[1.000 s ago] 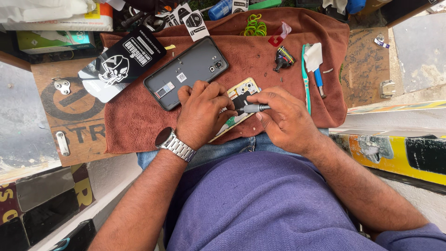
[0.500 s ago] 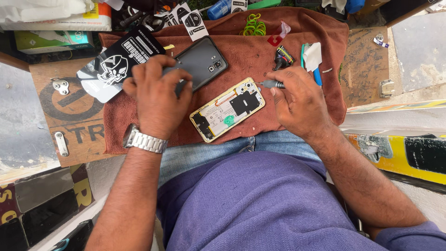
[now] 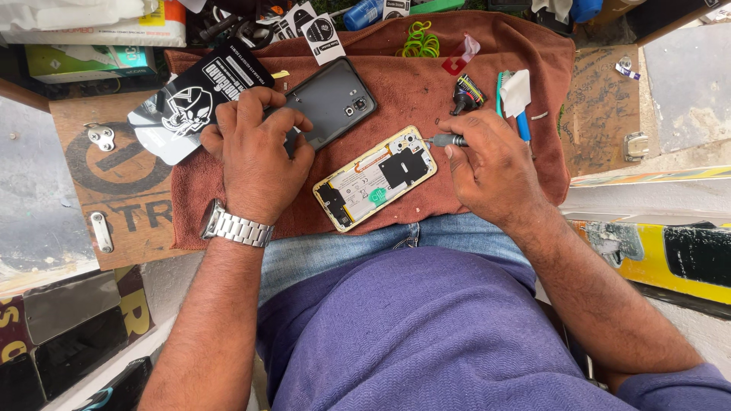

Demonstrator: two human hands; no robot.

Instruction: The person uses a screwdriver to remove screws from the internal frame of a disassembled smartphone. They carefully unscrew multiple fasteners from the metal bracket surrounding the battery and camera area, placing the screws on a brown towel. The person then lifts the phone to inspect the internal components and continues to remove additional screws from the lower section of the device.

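Both hands are busy: right hand (image 3: 495, 164) pinches a small screwdriver (image 3: 445, 140) at the opened phone (image 3: 377, 179), centred on the brown cloth (image 3: 426, 84), while my left hand (image 3: 255, 152) grips the dark back cover (image 3: 331, 103) at ten o'clock, keeping it aside.

Head cam looks straight down, close over lap & cloth (image 3: 426, 91).

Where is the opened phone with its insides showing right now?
The opened phone lies on the brown cloth mid-frame, between the left hand and right hand, below the dark back cover.
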